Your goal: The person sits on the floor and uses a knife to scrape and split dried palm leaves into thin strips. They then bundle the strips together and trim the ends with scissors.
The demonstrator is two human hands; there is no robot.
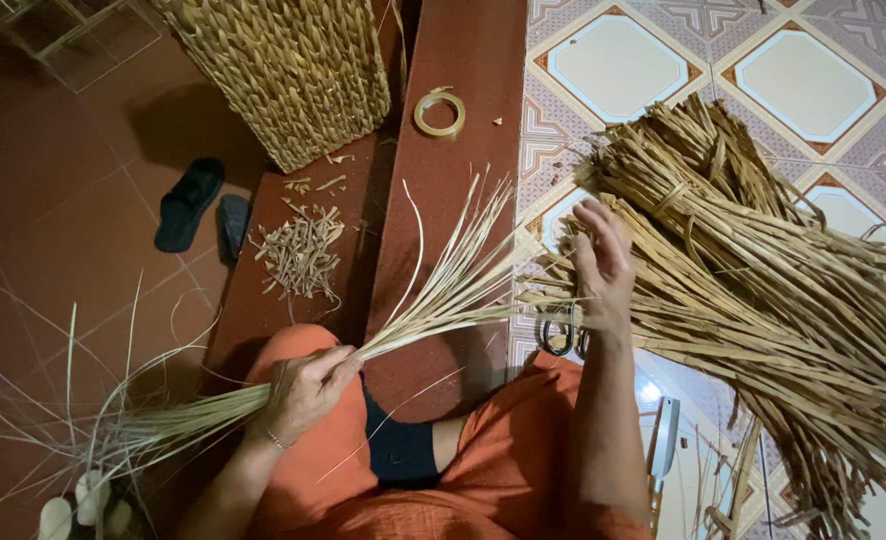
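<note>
At the far left I see loose pale strands (93, 420) splaying over the red floor (53, 240), the tail end of the bundle of thin reeds (433, 300) that I am holding. A pair of dark sandals (201, 205) lies on that floor above them. My left hand (308, 390) is clenched around the bundle at its middle, fingers wrapped tight, resting over my knee in orange cloth (503, 460); from the fist the reeds fan up and to the right, their tips spreading near the edge of the step.

Above the fist, a small heap of cut reed scraps (303, 250) sits on the red step (453, 200), just below a large woven basket (283, 70) at the top of the view. A roll of tape (439, 112) lies further right on the same step.

Moving right, a pair of scissors (563, 335) lies on the patterned tile floor (613, 60) beside my knee, partly hidden by my wrist. My right hand (603, 260) is raised with fingers loose and spread, gripping nothing; its fingertips are at the near edge of a big pile of flat dried straw (763, 280), though I cannot tell whether they touch it. The pile fills the right side, some of it tied in bunches.
</note>
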